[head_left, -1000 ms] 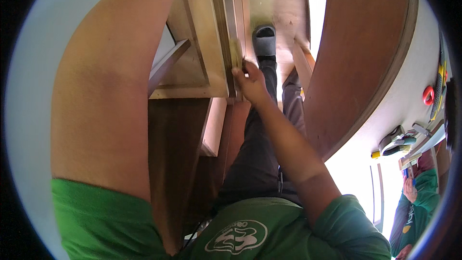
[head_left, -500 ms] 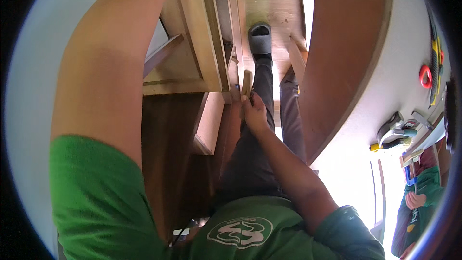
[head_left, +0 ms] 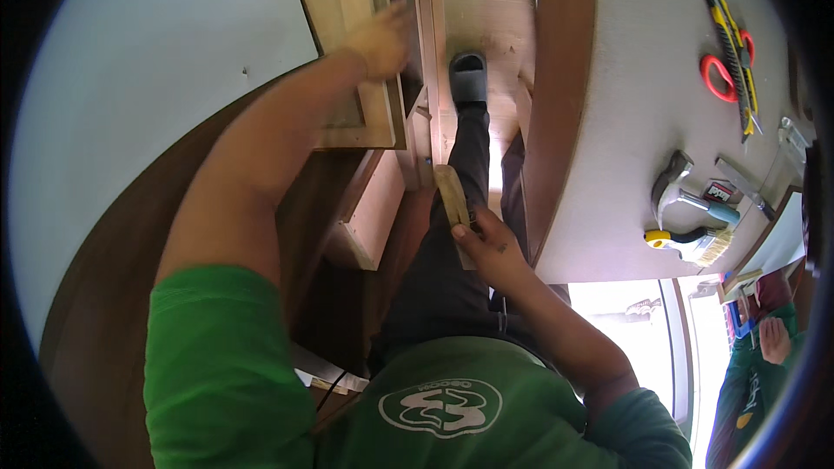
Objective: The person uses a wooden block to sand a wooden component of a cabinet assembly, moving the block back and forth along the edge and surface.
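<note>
My right hand (head_left: pixel 493 247) is closed around a short, flat wooden piece (head_left: pixel 452 197) in front of my thigh; its far end sticks out past my fingers. My left hand (head_left: pixel 380 43), a little blurred, reaches forward with fingers stretched out over the pale wooden frame (head_left: pixel 375 104) of a cabinet panel. Whether it presses on the frame or hovers just above, I cannot tell. Beneath the frame, an open wooden drawer-like box (head_left: pixel 375 217) shows inside the dark cabinet.
On the pale curved tabletop (head_left: pixel 599 182) at right lie red-handled scissors (head_left: pixel 718 78), a yellow-black cutter knife (head_left: pixel 738 61), a claw hammer (head_left: pixel 686 191) and a brush (head_left: pixel 695 245). Another person (head_left: pixel 764 373) in green is at far right. A white panel (head_left: pixel 165 78) curves along the left.
My left arm has swung inward and its hand has come into view over the frame. My right hand has drawn back slightly toward me with the wooden piece. The view has shifted, showing more tabletop.
</note>
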`<state>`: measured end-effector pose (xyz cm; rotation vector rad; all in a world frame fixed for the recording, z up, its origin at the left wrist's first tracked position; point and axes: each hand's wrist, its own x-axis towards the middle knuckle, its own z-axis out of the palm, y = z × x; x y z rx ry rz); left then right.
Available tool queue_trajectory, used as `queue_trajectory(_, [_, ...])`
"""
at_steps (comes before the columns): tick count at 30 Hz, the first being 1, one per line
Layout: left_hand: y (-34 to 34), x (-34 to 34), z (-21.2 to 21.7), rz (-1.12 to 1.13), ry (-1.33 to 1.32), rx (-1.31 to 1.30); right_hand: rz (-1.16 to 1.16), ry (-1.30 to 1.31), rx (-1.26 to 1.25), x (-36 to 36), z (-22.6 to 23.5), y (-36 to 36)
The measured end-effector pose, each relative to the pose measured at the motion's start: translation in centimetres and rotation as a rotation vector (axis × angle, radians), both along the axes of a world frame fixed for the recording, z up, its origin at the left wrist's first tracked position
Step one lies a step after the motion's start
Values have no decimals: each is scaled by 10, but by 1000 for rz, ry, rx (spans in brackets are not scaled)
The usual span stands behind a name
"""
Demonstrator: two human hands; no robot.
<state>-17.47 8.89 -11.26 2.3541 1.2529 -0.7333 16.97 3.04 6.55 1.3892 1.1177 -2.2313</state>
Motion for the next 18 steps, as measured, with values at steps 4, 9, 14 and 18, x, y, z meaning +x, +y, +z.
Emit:
queue_trajectory(4, [-73,33,24,6,-9,-140,-3,-9,-52,18,29,18])
queue_trajectory(9, [-139,73,24,-39,72,-74,0,-8,-60,45,44,23])
queue_trajectory(14, [-168,114,47,-38,112,-211,0,33,-98,61,70,39])
queue_trajectory(18, [-160,148,86,1145,-188,-102,-149,119,-17,73,90,43])
